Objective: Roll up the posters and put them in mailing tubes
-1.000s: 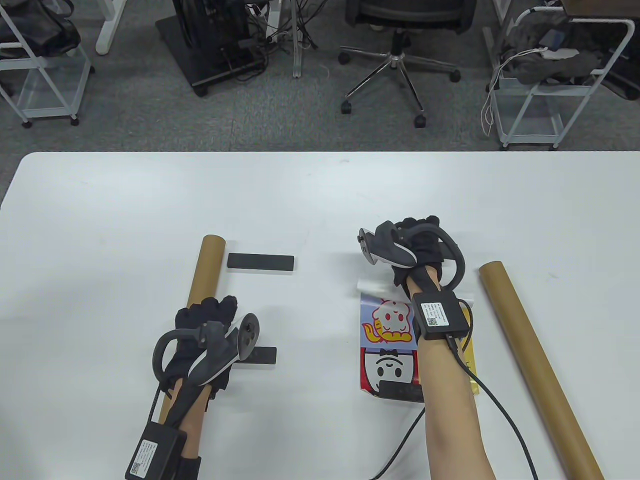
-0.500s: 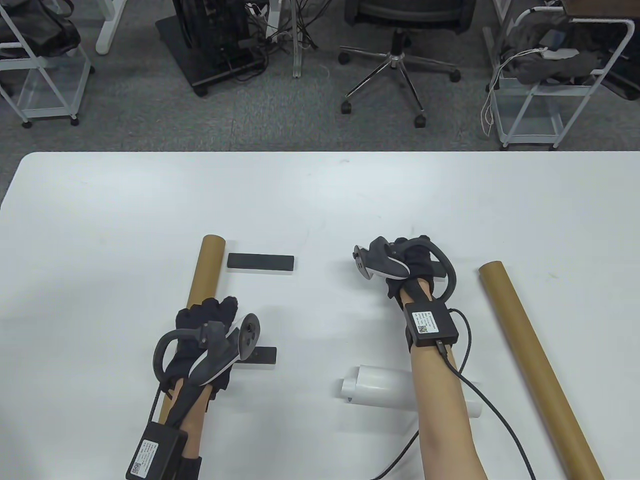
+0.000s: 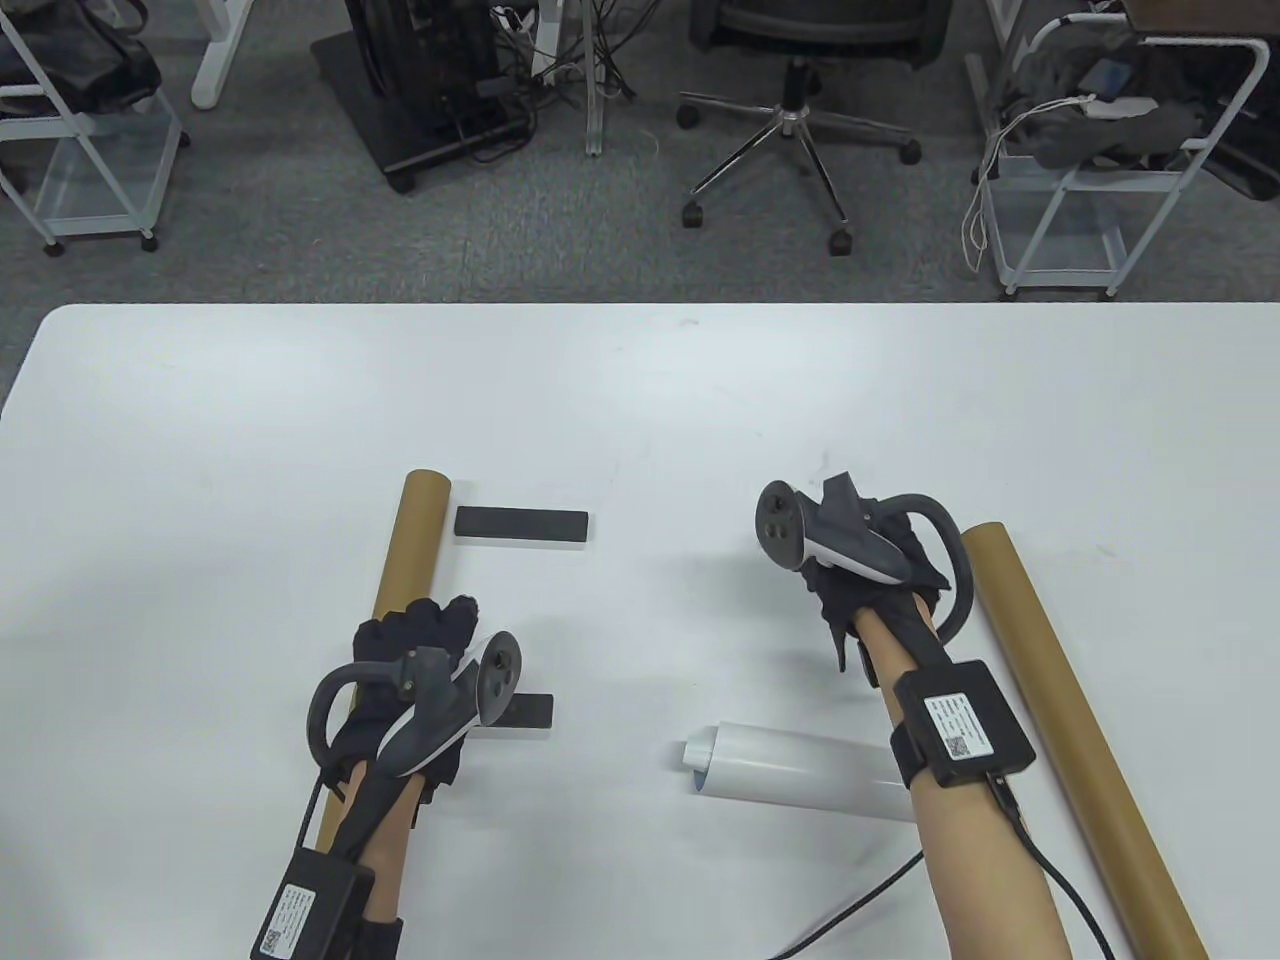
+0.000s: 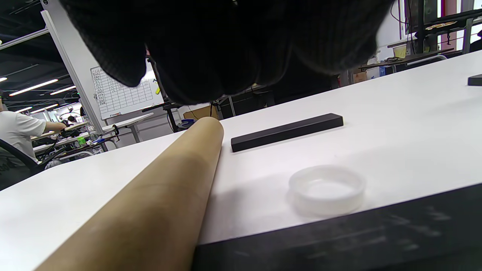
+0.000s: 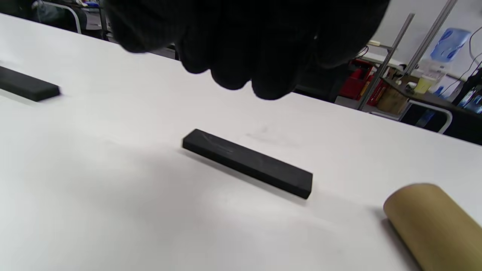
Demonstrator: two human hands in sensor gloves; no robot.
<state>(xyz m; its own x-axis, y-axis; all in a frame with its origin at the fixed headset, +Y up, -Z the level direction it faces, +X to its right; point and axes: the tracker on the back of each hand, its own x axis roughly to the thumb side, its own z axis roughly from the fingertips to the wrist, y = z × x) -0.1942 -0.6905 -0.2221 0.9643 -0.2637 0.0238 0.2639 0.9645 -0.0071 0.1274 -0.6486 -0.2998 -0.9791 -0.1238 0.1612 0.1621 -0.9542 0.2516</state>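
The poster (image 3: pixel 790 770) is lying curled into a white roll on the table (image 3: pixel 640 400), near the front edge, partly hidden under the right forearm. Nobody is holding it. The right hand (image 3: pixel 880 570) is hovering above the table beside the far end of the right mailing tube (image 3: pixel 1075 730), with a black bar weight (image 5: pixel 246 162) sitting just under it; from the right wrist view its fingers (image 5: pixel 241 56) are hanging loosely curled and gripping nothing.

Over on the other side, the left hand (image 3: pixel 415 650) is resting over the left mailing tube (image 3: pixel 410 560), which is lying lengthwise toward the far side. Whether those fingers are actually closing round the cardboard I cannot tell; the left wrist view only shows them bunched above the tube. A clear plastic end cap (image 4: pixel 327 190) is sitting on the table right next to that tube, and another black bar weight (image 3: pixel 521 524) is lying just beside the tube's far end. A third bar (image 3: pixel 525 710) is peeking out from under the left hand.

So the rolling looks done, and the storing step is coming up. The roll looks loose, so the next move is probably calling for the right hand to gather it, tighten it enough to fit the bore, then line it up with an open tube mouth and slide it in. The risk: a slack roll may spring open or catch on the rim.
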